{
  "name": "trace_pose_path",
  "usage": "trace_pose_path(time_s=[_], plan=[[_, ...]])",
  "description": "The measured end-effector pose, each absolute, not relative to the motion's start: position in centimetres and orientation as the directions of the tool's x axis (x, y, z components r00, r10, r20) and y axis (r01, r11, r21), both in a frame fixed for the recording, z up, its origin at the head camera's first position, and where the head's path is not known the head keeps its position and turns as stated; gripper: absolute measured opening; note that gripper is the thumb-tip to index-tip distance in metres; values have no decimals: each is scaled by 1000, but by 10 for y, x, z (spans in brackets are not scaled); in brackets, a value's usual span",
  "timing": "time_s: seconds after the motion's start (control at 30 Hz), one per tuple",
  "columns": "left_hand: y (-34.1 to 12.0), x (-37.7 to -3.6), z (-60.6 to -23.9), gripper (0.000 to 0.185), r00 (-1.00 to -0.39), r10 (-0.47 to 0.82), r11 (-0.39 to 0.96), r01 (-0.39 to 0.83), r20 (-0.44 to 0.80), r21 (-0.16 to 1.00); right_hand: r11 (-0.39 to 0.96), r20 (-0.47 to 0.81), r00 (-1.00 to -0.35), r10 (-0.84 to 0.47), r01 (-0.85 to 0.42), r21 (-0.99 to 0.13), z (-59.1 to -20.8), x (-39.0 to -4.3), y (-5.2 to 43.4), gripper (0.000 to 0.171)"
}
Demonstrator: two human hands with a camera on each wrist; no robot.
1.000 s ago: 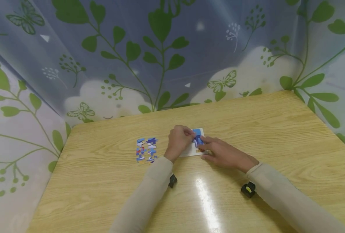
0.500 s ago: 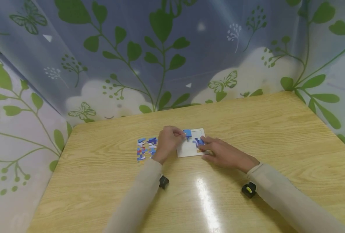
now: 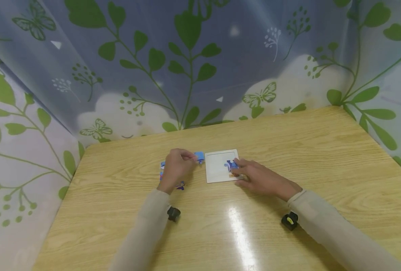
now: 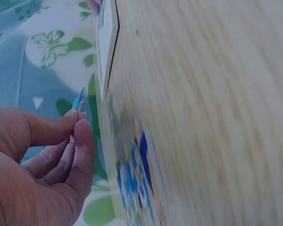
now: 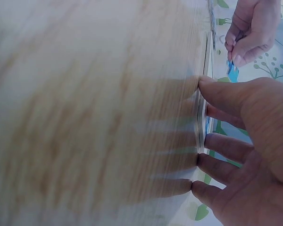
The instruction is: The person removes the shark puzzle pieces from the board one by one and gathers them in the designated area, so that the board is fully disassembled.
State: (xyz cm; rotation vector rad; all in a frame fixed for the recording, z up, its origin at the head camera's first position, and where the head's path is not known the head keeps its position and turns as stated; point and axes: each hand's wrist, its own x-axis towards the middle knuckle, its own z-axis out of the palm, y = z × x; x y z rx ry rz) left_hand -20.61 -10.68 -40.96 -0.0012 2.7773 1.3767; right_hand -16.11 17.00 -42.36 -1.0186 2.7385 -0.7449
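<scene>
My left hand [image 3: 176, 167] pinches a light blue jigsaw puzzle piece [image 3: 199, 157] between thumb and fingertips, held up off the table. In the left wrist view the piece [image 4: 78, 99] shows nearly edge-on. Just right of it lies a square white puzzle tray [image 3: 215, 167] with a raised rim. A few blue and orange pieces [image 3: 231, 164] sit at the tray's right side. My right hand [image 3: 259, 177] rests there, its spread fingers touching the tray and those pieces. In the right wrist view, the thumb [image 5: 221, 92] touches the tray's edge.
Several loose puzzle pieces [image 3: 180, 185] lie on the wooden table [image 3: 119, 210] left of the tray, largely covered by my left hand. A leaf-patterned curtain [image 3: 186, 67] hangs along the table's back edge.
My left hand has moved left, taking the blue piece from inside the tray to just beyond its left rim. More of the tray's white base shows. The right hand stays in place.
</scene>
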Motion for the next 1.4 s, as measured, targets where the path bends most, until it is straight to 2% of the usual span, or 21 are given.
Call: trace_pose_path(time_s=[0.5, 0.87, 1.17, 1.4], plan=[[-132, -204, -411, 7, -998, -1, 672, -51, -67, 739, 654, 49, -766, -641, -578, -489, -425, -161, 170, 38], [-133, -205, -413, 7, -997, -7, 730, -55, -73, 682, 661, 44, -770, -636, -574, -484, -425, -161, 169, 39], [-132, -207, -414, 6, -1000, -12, 773, -27, -28, 633, 662, 40, -772, -635, -570, -487, -426, -161, 170, 38], [-123, -207, -410, 6, -1000, 3, 757, -12, -23, 653, 670, 31, -777, -629, -562, -484, -425, -161, 170, 39]])
